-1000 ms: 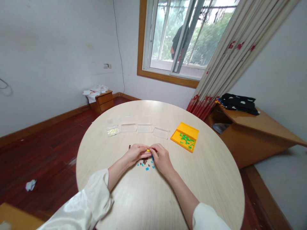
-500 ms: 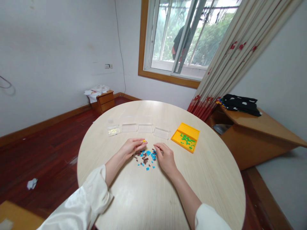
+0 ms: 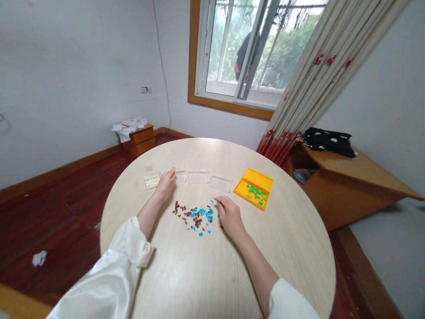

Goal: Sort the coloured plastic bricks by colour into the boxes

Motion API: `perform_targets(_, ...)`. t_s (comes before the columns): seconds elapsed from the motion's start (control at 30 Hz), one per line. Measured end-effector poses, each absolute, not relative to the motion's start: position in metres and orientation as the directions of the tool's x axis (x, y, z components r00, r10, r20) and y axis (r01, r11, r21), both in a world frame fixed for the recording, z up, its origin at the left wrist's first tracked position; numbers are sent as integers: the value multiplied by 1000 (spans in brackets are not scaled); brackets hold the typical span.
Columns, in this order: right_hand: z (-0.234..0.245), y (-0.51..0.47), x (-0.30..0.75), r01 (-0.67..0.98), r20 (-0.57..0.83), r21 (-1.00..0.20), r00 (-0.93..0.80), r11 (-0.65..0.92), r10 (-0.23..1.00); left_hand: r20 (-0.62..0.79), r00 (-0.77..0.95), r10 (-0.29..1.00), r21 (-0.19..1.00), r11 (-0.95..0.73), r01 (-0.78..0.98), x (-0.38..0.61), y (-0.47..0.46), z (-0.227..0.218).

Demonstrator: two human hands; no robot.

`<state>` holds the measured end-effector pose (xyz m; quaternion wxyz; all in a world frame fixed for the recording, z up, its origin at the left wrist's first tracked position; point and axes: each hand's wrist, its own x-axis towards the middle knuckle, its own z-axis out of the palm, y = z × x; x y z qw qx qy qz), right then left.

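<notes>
Pinching a yellow piece, the left hand has carried it from the brown pieces and blue pieces to a clear box, while the right hand curls nearby, its grip unclear.

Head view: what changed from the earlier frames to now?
Left hand moved forward-left from the brown pieces and blue pieces to the clear boxes, carrying a yellow piece. Right hand eased slightly right, uncovering more pieces. Clear boxes and yellow case unmoved.
</notes>
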<state>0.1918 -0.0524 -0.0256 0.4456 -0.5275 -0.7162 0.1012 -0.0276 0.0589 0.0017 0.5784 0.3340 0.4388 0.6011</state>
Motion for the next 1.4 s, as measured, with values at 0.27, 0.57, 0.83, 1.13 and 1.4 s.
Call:
perform_targets(0.27,-38,-48,197,717,445,-567,-148,405,883,-41,-200,979,942,-29,-334,-32,61,-3)
perform_targets(0.57,-41,-49,193,805,409,-452,-196,385,891,161,-25,987,976,-156,151,-24,35,-7)
perform_targets(0.83,-37,-49,192,824,400,-438,-179,360,899,140,460,877,745,-399,534,5,4,-12)
perform_targets(1.13,-39,-49,186,810,414,-443,-194,383,889,64,572,817,643,-472,603,10,1,-14)
perform_targets(1.4,-38,-50,185,800,402,-460,-199,385,894,41,607,794,601,-505,620,6,0,-8)
